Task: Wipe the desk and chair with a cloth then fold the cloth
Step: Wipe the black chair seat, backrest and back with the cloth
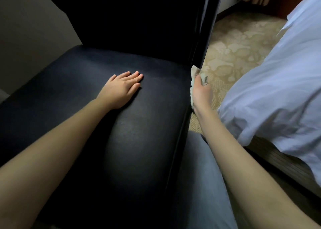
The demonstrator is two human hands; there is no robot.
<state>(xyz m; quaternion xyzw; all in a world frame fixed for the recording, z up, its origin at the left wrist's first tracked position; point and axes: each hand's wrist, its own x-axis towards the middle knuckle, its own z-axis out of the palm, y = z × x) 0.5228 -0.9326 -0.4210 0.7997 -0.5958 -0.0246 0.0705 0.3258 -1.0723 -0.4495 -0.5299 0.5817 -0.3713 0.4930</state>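
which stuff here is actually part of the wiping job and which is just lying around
Part of the job:
- chair
- cloth, held against the chair's right edge
- right hand, gripping the cloth
- left hand, flat on the seat

Just lying about:
- white bedding on the right
- patterned carpet
- wall on the left

Seat: the black padded leather chair seat (139,124) carries your left hand (121,88), lying flat on it with straight fingers.
Floor: the beige floral-patterned carpet (234,46) bears the chair.
Bed: to your right, a rumpled white duvet (278,81) lies over the striped bed base (278,161).
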